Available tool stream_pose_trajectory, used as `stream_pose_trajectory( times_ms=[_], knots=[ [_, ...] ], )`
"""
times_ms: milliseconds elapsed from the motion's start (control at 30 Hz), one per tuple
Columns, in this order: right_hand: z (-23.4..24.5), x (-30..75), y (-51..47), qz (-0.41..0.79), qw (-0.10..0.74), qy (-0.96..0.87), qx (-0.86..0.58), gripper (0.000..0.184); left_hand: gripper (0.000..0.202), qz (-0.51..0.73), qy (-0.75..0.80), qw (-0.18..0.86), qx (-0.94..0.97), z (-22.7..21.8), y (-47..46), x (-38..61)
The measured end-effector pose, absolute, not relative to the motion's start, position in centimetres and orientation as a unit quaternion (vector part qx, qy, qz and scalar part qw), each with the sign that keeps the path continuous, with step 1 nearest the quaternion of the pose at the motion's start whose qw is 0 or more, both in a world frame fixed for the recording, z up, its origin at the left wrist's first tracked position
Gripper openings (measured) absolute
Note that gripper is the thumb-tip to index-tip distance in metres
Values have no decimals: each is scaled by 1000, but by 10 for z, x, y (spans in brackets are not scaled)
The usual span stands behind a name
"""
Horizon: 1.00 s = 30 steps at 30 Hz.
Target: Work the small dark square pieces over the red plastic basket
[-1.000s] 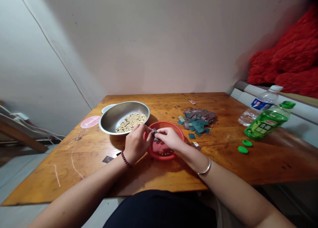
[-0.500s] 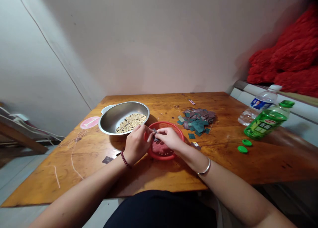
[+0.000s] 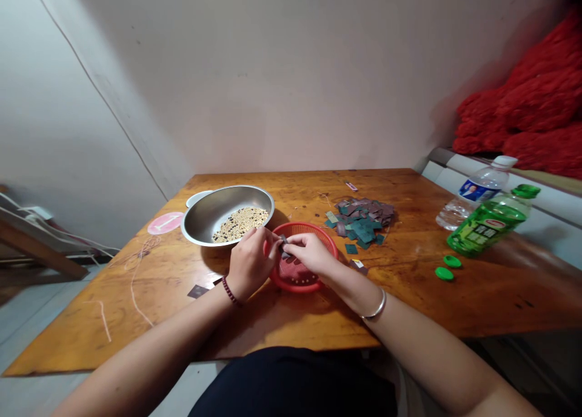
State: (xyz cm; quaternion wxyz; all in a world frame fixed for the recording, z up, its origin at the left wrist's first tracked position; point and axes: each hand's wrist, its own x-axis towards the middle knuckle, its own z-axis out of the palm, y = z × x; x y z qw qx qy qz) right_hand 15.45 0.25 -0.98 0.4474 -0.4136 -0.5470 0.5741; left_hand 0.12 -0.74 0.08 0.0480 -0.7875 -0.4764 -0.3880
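Observation:
My left hand (image 3: 253, 258) and my right hand (image 3: 310, 253) meet above a red plastic sieve basket (image 3: 302, 288), fingers pinched together. Between them is a small dark piece (image 3: 285, 247), like the flat squares on the table; its exact shape is partly covered by fingers. Several small pale beads lie at the bottom of the basket. Just beyond my left hand stands a steel bowl (image 3: 200, 218) holding many pale and black beads (image 3: 240, 223). To the right of the basket lies a pile of dark brown and green squares (image 3: 364, 218).
A water bottle (image 3: 477, 190) and a green drink bottle (image 3: 491, 223) stand at the right, with two green discs (image 3: 444, 274) before them. Left lie a pink round disc (image 3: 165, 223) and loose string (image 3: 133, 290). Red bundled material (image 3: 527, 108) is heaped beyond the table's right side.
Almost nothing differs. Both hands keep their pinch on the small dark piece above the basket; the view has shifted very slightly.

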Motion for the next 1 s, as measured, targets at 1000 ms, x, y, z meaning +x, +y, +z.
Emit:
stream_pose_trajectory(
  times_ms=[1000],
  knots=[
    [-9,153,1,574,450,-545,-413,12,13,-391,-460,50,-795,2,-7,1]
  ],
)
